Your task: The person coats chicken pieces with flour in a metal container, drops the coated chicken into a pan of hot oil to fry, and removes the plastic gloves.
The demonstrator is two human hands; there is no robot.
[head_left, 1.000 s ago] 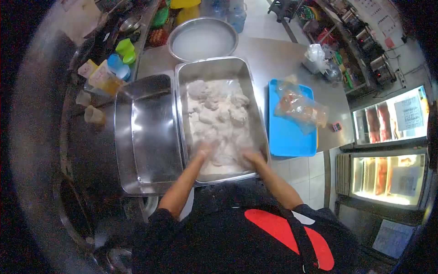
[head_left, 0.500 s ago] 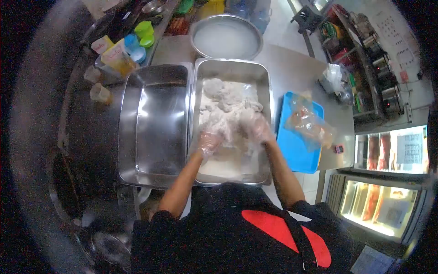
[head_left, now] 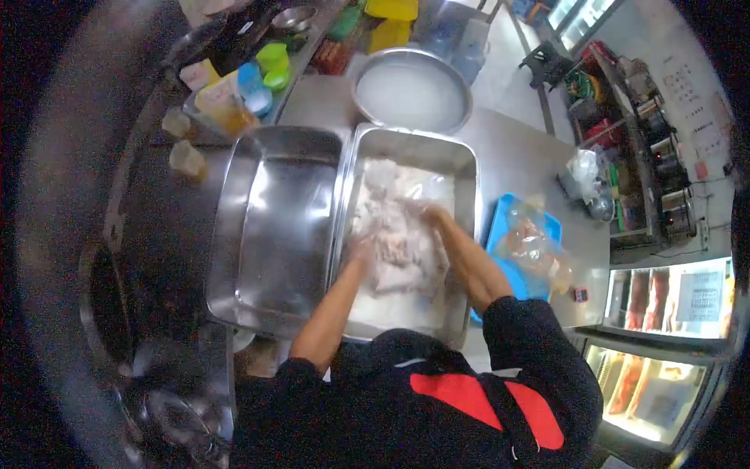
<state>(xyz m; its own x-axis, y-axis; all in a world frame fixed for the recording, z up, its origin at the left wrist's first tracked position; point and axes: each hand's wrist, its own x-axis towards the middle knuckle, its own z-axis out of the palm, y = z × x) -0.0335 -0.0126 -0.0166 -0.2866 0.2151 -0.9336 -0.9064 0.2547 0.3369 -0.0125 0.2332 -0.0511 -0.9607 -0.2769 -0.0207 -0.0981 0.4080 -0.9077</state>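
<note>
A deep steel pan holds white flour-like powder with coated lumpy pieces in it. My left hand is at the left side of these pieces, smeared by motion. My right hand is farther up the pan, over the powder and blurred too. Neither hand's fingers show clearly, so I cannot tell what they grip. A second steel pan with a bare shiny bottom stands against the left of the powder pan.
Behind the pans sits a round metal basin of cloudy whitish liquid. To the right, a clear plastic bag lies on a blue tray. Plastic containers stand at the back left. Lit glass-front fridges are at far right.
My right hand has moved away from me and slightly left over the powder. The coated pieces have shifted nearer to me. The camera view has tilted and shifted a little.
</note>
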